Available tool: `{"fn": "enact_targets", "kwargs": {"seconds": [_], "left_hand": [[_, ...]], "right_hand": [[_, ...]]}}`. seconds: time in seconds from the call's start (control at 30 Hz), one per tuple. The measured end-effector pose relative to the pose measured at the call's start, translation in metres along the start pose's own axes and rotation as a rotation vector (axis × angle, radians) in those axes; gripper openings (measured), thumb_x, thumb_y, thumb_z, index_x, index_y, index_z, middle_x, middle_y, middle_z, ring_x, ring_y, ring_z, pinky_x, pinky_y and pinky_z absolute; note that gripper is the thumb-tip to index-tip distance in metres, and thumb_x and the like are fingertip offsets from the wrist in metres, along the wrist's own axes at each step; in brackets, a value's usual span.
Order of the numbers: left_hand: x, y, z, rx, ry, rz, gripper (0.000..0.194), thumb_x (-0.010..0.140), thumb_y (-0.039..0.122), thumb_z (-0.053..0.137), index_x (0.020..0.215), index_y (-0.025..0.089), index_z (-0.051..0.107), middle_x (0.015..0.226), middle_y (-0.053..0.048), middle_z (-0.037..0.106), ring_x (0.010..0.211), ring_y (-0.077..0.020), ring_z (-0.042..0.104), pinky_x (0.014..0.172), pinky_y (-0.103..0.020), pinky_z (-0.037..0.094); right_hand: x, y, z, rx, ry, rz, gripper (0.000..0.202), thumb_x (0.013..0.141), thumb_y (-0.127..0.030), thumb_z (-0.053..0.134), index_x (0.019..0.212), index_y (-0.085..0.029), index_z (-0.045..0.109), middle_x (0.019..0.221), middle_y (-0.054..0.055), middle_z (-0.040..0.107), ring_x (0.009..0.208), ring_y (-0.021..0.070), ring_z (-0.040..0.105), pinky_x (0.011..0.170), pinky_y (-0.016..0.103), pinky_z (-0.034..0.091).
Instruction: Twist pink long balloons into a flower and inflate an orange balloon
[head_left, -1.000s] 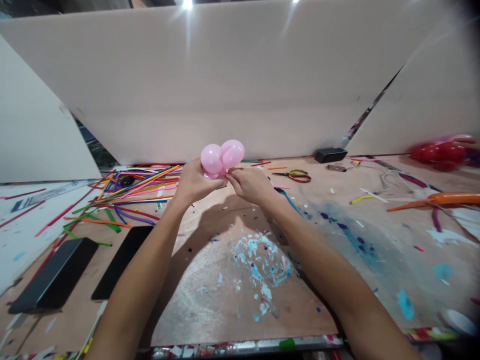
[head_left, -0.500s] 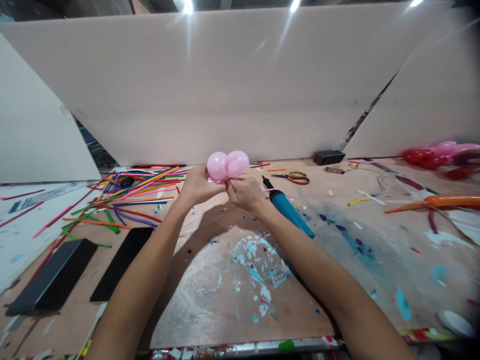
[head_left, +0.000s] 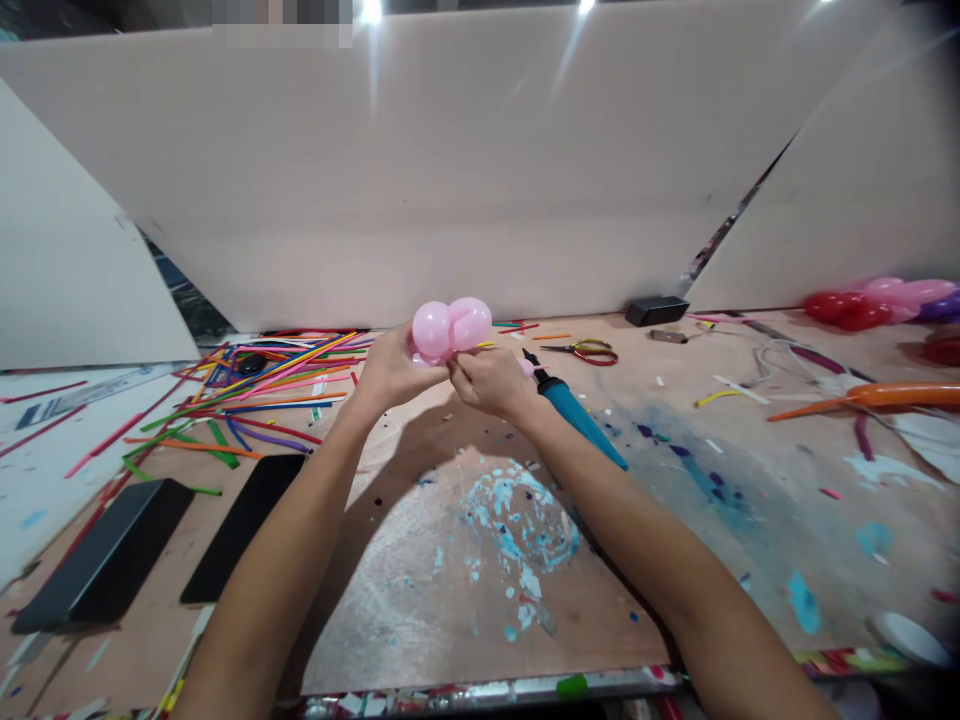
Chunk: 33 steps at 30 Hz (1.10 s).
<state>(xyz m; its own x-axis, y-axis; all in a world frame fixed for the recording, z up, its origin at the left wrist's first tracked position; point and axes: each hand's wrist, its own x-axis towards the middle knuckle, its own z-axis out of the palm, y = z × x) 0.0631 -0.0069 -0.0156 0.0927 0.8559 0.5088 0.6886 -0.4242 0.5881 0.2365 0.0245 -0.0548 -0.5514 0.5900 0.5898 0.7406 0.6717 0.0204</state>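
Note:
Round, inflated lobes of a pink twisted balloon (head_left: 433, 328) stand up above my two hands, over the far part of the table. My left hand (head_left: 391, 372) is wrapped around the balloon's left side. Against its underside, my right hand (head_left: 491, 380) is closed with fingers pinched on the balloon; a pink tail end sticks out past its right side. The exact spot it pinches is hidden by the fingers. Just right of that hand lies a blue balloon pump (head_left: 577, 415) with a black nozzle.
Scissors (head_left: 589, 350) lie beyond the pump. Many uninflated balloons (head_left: 292, 375) are heaped at left, near a black phone (head_left: 244, 525) and a dark box (head_left: 105, 555). A small black box (head_left: 657, 311) stands by the board (head_left: 450, 160). At right are an orange balloon (head_left: 900, 396) and red balloons (head_left: 847, 310).
The pink balloon has turned slightly and shifted a little left in the hands. Both hands keep their hold. More of the pink tail shows beside my right hand.

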Motion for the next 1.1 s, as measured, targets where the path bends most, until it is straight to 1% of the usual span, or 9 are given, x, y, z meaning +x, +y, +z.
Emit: {"fn": "enact_targets", "kwargs": {"seconds": [0.13, 0.23, 0.33, 0.43, 0.53, 0.63, 0.77, 0.9, 1.1], "left_hand": [[-0.001, 0.002, 0.001, 0.054, 0.051, -0.023, 0.043, 0.061, 0.039, 0.074, 0.095, 0.015, 0.069, 0.081, -0.005, 0.071, 0.073, -0.0198, 0.062, 0.059, -0.026, 0.041], [0.000, 0.003, 0.000, 0.069, 0.096, -0.039, 0.047, 0.061, 0.044, 0.076, 0.097, 0.015, 0.068, 0.085, -0.006, 0.072, 0.073, -0.0201, 0.063, 0.060, -0.027, 0.042], [0.000, 0.002, 0.000, 0.069, 0.112, -0.052, 0.045, 0.062, 0.045, 0.075, 0.095, 0.015, 0.068, 0.088, -0.008, 0.072, 0.075, -0.0199, 0.063, 0.064, -0.027, 0.044], [0.001, 0.000, 0.000, 0.063, 0.110, -0.045, 0.045, 0.063, 0.045, 0.074, 0.095, 0.014, 0.068, 0.086, -0.007, 0.071, 0.074, -0.0189, 0.061, 0.064, -0.027, 0.044], [0.002, -0.001, -0.001, 0.045, 0.098, -0.037, 0.044, 0.062, 0.045, 0.073, 0.093, 0.014, 0.068, 0.082, -0.006, 0.070, 0.070, -0.0174, 0.059, 0.061, -0.026, 0.043], [0.002, 0.000, -0.004, 0.003, 0.080, -0.054, 0.041, 0.059, 0.039, 0.074, 0.090, 0.013, 0.069, 0.079, -0.004, 0.069, 0.069, -0.0167, 0.058, 0.059, -0.025, 0.042], [0.002, 0.004, -0.008, -0.100, 0.046, -0.085, 0.036, 0.058, 0.034, 0.072, 0.086, 0.012, 0.070, 0.077, -0.003, 0.068, 0.069, -0.0163, 0.058, 0.059, -0.024, 0.043], [0.002, 0.004, -0.010, -0.166, 0.032, -0.096, 0.031, 0.059, 0.030, 0.071, 0.084, 0.011, 0.070, 0.076, -0.003, 0.067, 0.068, -0.0159, 0.059, 0.059, -0.025, 0.044], [0.005, -0.001, -0.011, -0.154, 0.077, -0.089, 0.025, 0.060, 0.028, 0.069, 0.081, 0.013, 0.071, 0.074, -0.002, 0.068, 0.067, -0.0158, 0.058, 0.055, -0.023, 0.042]], "right_hand": [[0.002, 0.006, -0.013, 0.025, -0.089, -0.006, 0.034, 0.095, -0.033, 0.041, 0.079, -0.018, 0.067, 0.078, 0.007, 0.072, 0.069, 0.0183, 0.060, 0.063, 0.031, 0.030], [0.003, 0.010, -0.024, 0.061, -0.134, -0.003, 0.033, 0.097, -0.040, 0.042, 0.088, -0.019, 0.065, 0.089, 0.008, 0.073, 0.079, 0.0206, 0.064, 0.065, 0.030, 0.032], [0.004, 0.008, -0.030, 0.075, -0.166, 0.062, 0.034, 0.099, -0.044, 0.040, 0.101, -0.019, 0.063, 0.099, 0.010, 0.073, 0.087, 0.0224, 0.065, 0.068, 0.030, 0.035], [0.005, 0.004, -0.033, 0.048, -0.184, 0.125, 0.036, 0.101, -0.041, 0.036, 0.101, -0.016, 0.063, 0.098, 0.012, 0.073, 0.086, 0.0235, 0.066, 0.067, 0.031, 0.035], [0.006, 0.001, -0.032, 0.010, -0.180, 0.133, 0.040, 0.103, -0.040, 0.032, 0.099, -0.015, 0.063, 0.095, 0.013, 0.073, 0.082, 0.0237, 0.066, 0.065, 0.032, 0.033], [0.008, 0.004, -0.028, -0.001, -0.160, 0.077, 0.040, 0.103, -0.035, 0.031, 0.097, -0.016, 0.066, 0.093, 0.011, 0.074, 0.079, 0.0216, 0.064, 0.066, 0.031, 0.033], [0.007, 0.009, -0.023, 0.056, -0.073, 0.010, 0.042, 0.102, -0.034, 0.032, 0.086, -0.016, 0.066, 0.084, 0.008, 0.072, 0.073, 0.0187, 0.062, 0.064, 0.030, 0.031], [0.005, 0.008, -0.026, 0.156, 0.008, 0.038, 0.044, 0.102, -0.038, 0.034, 0.077, -0.018, 0.064, 0.077, 0.005, 0.069, 0.067, 0.0155, 0.057, 0.064, 0.029, 0.032], [0.006, 0.000, -0.045, 0.131, -0.104, 0.033, 0.030, 0.099, -0.038, 0.042, 0.098, -0.018, 0.063, 0.098, 0.009, 0.071, 0.084, 0.0199, 0.061, 0.066, 0.030, 0.034]]}}
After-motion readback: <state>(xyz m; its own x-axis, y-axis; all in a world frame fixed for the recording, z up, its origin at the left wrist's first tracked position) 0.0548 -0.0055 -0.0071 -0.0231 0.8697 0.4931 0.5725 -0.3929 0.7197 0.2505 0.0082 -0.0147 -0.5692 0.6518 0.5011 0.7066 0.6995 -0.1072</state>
